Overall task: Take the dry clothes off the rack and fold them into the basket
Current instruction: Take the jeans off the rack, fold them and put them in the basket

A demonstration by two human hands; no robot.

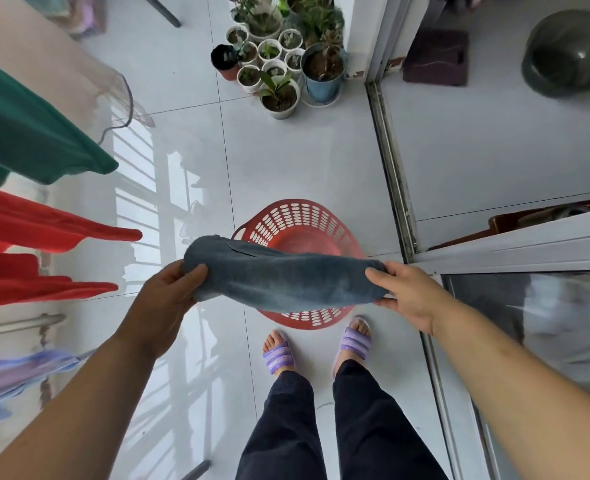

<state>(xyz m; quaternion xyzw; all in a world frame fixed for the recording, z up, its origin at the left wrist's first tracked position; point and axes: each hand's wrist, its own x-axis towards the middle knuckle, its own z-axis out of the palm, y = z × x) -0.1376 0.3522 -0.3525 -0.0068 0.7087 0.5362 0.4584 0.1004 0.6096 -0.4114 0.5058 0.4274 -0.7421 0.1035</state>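
Blue-grey folded garment, clamped by my left hand and right hand above empty red basket; hanging clothes at nine o'clock remain.

The folded blue-grey garment covers the near half of the red basket, so the basket's floor is mostly unseen; the left hand has its fingertips tucked under the cloth, thumb only on top; the right hand hides its palm side behind the garment's end; green cloth, red cloths and a lilac piece run off the left edge, rack itself not visible; lilac piece blurred; dark green round object cut by the right edge, cannot tell what it is; both forearms run off the bottom.
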